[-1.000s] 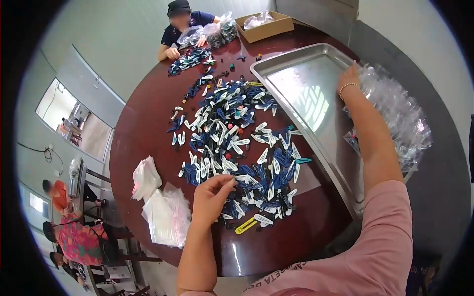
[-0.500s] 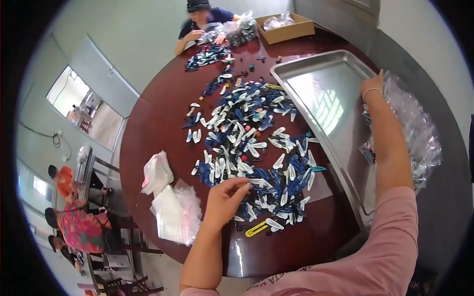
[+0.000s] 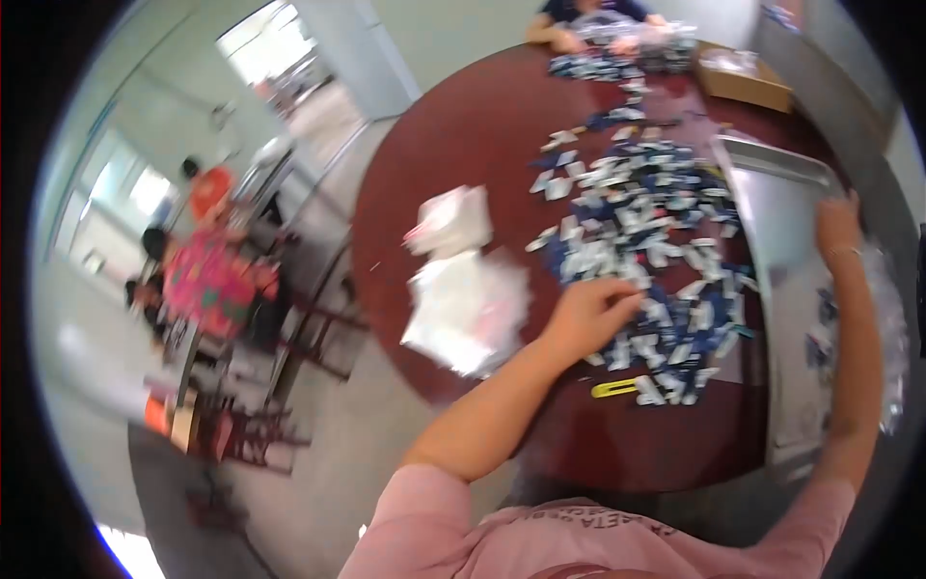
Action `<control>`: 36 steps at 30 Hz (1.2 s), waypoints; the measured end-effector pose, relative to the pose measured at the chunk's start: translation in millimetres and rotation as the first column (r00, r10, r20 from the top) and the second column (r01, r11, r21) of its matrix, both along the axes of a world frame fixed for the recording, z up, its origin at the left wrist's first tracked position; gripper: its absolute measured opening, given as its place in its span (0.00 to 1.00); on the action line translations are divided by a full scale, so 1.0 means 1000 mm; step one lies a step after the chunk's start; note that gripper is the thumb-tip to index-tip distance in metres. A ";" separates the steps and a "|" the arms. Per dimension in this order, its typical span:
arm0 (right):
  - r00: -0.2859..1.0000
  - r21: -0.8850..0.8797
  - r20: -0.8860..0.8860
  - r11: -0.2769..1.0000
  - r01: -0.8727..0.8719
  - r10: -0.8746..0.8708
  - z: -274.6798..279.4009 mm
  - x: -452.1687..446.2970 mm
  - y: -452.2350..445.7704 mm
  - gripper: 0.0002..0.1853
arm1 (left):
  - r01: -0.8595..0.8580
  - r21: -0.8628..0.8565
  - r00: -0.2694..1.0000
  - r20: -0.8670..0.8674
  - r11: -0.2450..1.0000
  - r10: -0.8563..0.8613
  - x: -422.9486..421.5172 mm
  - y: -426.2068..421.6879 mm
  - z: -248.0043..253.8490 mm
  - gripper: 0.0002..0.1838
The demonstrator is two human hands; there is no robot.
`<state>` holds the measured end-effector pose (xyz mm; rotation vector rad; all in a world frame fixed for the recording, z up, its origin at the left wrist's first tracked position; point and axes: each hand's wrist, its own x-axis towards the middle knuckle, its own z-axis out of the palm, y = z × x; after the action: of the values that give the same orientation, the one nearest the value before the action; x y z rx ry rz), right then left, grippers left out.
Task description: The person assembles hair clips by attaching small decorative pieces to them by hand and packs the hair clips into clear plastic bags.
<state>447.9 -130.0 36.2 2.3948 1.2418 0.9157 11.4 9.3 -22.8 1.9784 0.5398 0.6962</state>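
My left hand (image 3: 596,314) is at the near left edge of a spread heap of white and dark blue hair clips (image 3: 666,241), its thumb and fingers curled together. Whether it pinches a clip is hidden by blur. A yellow clip (image 3: 614,388) lies just below the heap. My right hand (image 3: 837,227) reaches over the far right rim of the metal tray (image 3: 772,318), beside clear plastic packets (image 3: 885,318); its fingertips are blurred. More packets with dark contents (image 3: 822,338) lie in the tray by my right forearm.
Stacks of clear bags (image 3: 453,309) lie on the round red table (image 3: 434,125), left of my left hand. Across the table a person (image 3: 579,34) handles clips and bags beside a cardboard box (image 3: 743,82). Other people (image 3: 217,280) sit at a table at the left.
The view has swung left, so the table and tray now appear further right. Both my hands keep about the same places at the heap and the tray's far side.
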 end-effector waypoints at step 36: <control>0.524 0.675 -0.441 0.654 -0.342 0.729 -0.084 -0.294 0.037 0.10 | -0.217 -0.256 0.896 0.331 0.942 0.297 -0.014 0.024 0.008 0.09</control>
<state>154.1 -93.5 -47.5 2.9406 2.4737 0.4975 -2.9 33.2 -14.6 1.5400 0.6258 1.0996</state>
